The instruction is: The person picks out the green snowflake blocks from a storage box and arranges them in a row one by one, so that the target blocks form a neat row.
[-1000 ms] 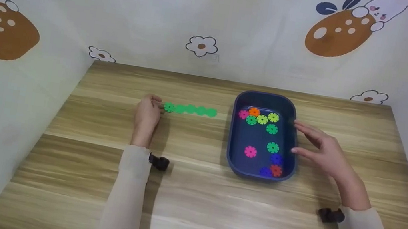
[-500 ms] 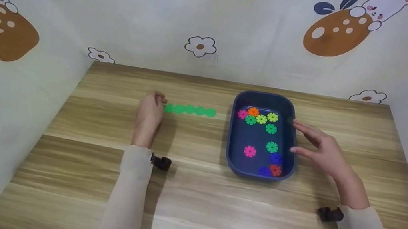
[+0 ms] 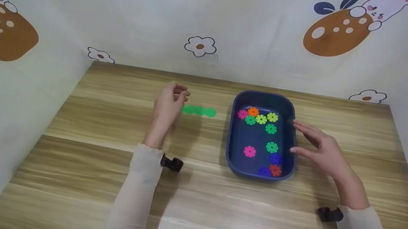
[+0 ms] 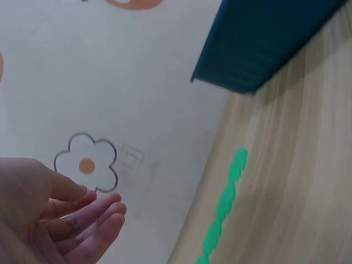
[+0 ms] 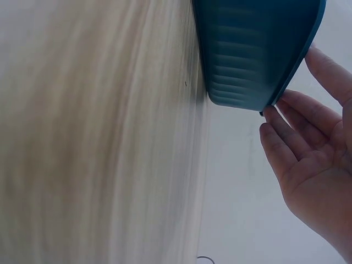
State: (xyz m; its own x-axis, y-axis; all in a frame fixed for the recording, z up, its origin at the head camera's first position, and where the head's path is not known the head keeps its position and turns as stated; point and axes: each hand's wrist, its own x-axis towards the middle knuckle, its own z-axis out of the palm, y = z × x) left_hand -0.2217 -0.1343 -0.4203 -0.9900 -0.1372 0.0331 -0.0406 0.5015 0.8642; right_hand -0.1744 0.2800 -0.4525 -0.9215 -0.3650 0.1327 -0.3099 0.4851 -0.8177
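Note:
My left hand (image 3: 169, 103) hovers over the left part of a row of green snowflake-shaped discs (image 3: 199, 110), hiding some of them. In the left wrist view its fingers are loosely bent and nothing shows between them; the green row (image 4: 224, 203) lies apart from it on the wood. On the right, my right hand (image 3: 324, 150) touches the rim of a dark blue tray (image 3: 258, 175) with fairly straight fingers and thumb. The right wrist view shows the fingertips at the rim of the tray (image 5: 242, 55). Inside the tray lie several loose flower discs, including a pink disc (image 3: 249, 151).
The wood-grain table (image 3: 189, 209) meets a patterned backdrop (image 3: 153, 22) along its far edge, and side walls flank it. A small black camera (image 3: 172, 163) sits at the left cuff, and another black camera (image 3: 329, 215) at the right cuff.
From the left end of the green row, my left hand has lifted and moved right, now covering part of the row. The right hand stays at the tray's rim.

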